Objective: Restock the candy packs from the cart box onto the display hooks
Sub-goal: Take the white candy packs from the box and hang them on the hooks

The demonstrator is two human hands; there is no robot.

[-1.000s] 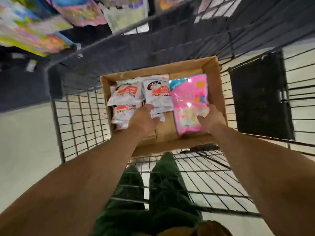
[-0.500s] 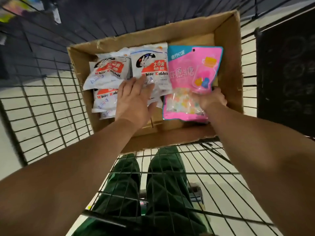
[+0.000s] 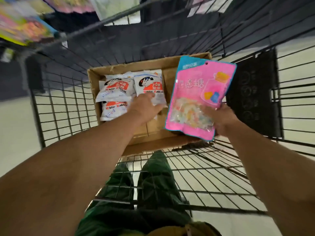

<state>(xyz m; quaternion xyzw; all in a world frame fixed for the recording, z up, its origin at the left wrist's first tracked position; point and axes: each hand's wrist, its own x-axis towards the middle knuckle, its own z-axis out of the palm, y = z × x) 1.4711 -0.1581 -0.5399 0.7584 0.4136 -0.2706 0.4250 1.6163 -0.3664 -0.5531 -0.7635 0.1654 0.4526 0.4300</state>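
Note:
A cardboard box (image 3: 95, 86) sits inside a black wire cart (image 3: 56, 106). White candy packs with red labels (image 3: 117, 89) lie in the box's left half. My left hand (image 3: 144, 106) reaches into the box and its fingers rest on the lower edge of one white pack (image 3: 148, 84); I cannot make out whether they curl round it. My right hand (image 3: 219, 116) grips the lower right corner of a pink candy pack (image 3: 196, 92) and holds it upright above the box's right side. Its hang hole is at the top.
Colourful hanging packs (image 3: 25, 29) show blurred at the top left, beyond the cart's far rim. A black cart flap (image 3: 254, 92) stands to the right of the box. Green trousers (image 3: 153, 184) are visible under the cart floor.
My right hand has lifted the pink pack out of the box and tilted it upright. My left hand has slid a little right onto the white pack's lower edge. The camera has tilted up.

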